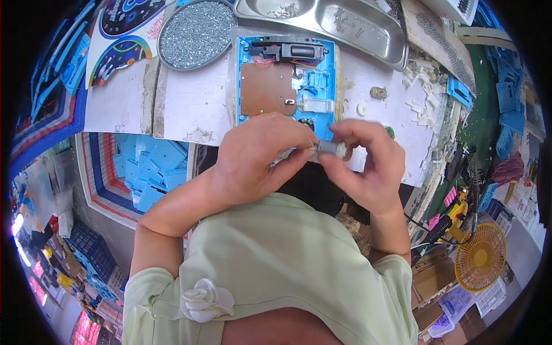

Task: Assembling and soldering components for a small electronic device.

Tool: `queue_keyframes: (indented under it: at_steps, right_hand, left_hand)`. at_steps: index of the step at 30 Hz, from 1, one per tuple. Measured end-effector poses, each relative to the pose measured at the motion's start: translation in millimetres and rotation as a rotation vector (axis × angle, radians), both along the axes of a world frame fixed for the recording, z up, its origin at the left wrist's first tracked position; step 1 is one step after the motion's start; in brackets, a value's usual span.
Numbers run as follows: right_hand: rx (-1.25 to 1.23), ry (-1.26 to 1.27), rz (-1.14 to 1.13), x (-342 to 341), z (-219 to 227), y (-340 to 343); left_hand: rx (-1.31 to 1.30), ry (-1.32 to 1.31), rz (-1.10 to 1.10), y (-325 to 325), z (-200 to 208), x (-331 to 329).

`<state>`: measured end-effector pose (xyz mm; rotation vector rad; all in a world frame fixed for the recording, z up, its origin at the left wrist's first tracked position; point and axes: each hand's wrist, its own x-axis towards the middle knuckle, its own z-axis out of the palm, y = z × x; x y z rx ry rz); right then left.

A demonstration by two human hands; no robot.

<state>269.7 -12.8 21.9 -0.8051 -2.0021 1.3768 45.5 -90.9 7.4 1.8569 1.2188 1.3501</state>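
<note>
At the table's near edge, my left hand (259, 152) and my right hand (371, 161) meet over a small grey cylindrical part with whitish ends (328, 148). My right thumb and fingers pinch it from the right. The left thumb and fingers close at its other end, where something small and pale shows; its kind is hard to make out. Just beyond the hands lies a light blue plastic housing (329, 57) with its inside up. It carries a brown board (266, 86), a black module (287, 50) along the far side and a clear-whitish piece (315, 105).
Beyond the housing stand a round tray of small metal screws (197, 34) and a steel compartment tray (362, 29). A small motor (378, 92), a white ring (361, 108) and white plastic pieces (422, 112) lie at right. A bin of blue panels (152, 172) is at left, a yellow fan (480, 257) at lower right.
</note>
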Motion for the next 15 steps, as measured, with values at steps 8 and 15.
queue_keyframes:
  at_steps: [8, 15]
  right_hand:
    - [0.421, 0.156, 0.044, -22.8, 2.1, 0.7]
    - [0.487, 0.14, 0.012, -21.8, 0.4, -5.0]
  left_hand:
    - [-0.3, -0.288, -0.075, -4.6, 2.7, -6.6]
    - [-0.167, -0.145, 0.003, -2.2, 0.8, -5.0]
